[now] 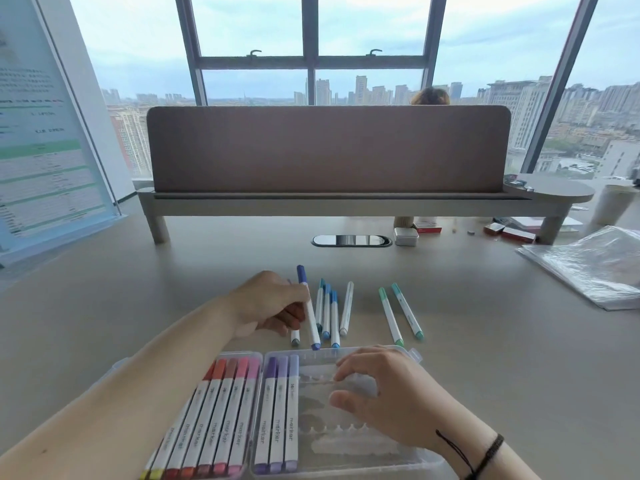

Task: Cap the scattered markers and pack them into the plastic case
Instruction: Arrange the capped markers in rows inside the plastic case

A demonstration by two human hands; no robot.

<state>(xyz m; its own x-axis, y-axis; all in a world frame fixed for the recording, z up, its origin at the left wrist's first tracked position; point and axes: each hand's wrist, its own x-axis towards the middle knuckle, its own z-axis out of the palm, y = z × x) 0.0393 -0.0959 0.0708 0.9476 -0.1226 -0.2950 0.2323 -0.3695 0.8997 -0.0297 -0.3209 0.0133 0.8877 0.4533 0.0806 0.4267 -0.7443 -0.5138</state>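
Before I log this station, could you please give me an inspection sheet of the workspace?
Surface: beige desk, bare in places.
Job's things: open plastic case holds red-to-pink and purple markers; dark blue marker lifted; blue, white and green markers lie loose behind the case.
Clutter: plastic bag, small boxes at right rear.
Grippers: left hand grips the dark blue marker; right hand rests on the case.
Cables: nothing seen.
Surroundings: brown divider, windows, city.

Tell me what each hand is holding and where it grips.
The left hand pinches the dark blue marker around its upper barrel, below the cap. The right hand holds nothing; it hovers over the plastic case.
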